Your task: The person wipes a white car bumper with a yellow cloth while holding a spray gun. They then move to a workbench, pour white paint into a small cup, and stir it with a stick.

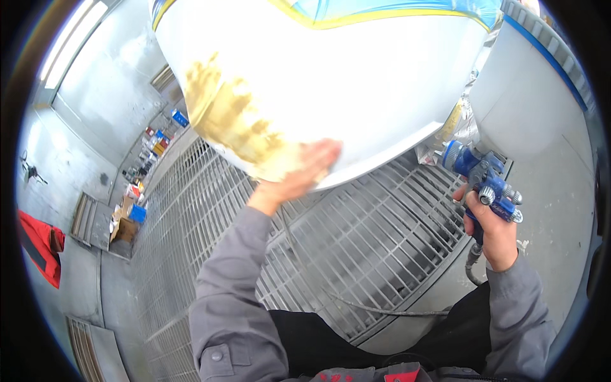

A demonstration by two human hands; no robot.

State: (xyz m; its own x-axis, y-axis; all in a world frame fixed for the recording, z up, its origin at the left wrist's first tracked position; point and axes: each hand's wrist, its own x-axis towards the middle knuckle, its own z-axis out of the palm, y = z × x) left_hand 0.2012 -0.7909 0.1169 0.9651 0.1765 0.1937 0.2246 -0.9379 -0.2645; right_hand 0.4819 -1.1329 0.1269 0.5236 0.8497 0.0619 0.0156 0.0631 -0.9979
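Observation:
A large white curved panel [356, 83], apparently a vehicle body part, stands before me with a mottled yellow-tan patch [235, 114] along its lower left side. Against the lower edge of that patch lies my left hand [299, 170], fingers stretched out flat and blurred by motion. Whether anything thin is under the palm, I cannot tell. My right hand [489, 219] is wrapped round the handle of a blue spray gun [480, 169], held off the panel at the right, nozzle pointing up and left. A hose [472, 261] hangs from the grip.
Blue masking film [382, 7] with yellow tape [394, 21] covers the panel's top. Crinkled foil [468, 124] hangs at its right edge. Beneath is a metal floor grating [331, 248], crossed by hose. Boxes [127, 219] and containers line the left wall near a red garment [43, 245].

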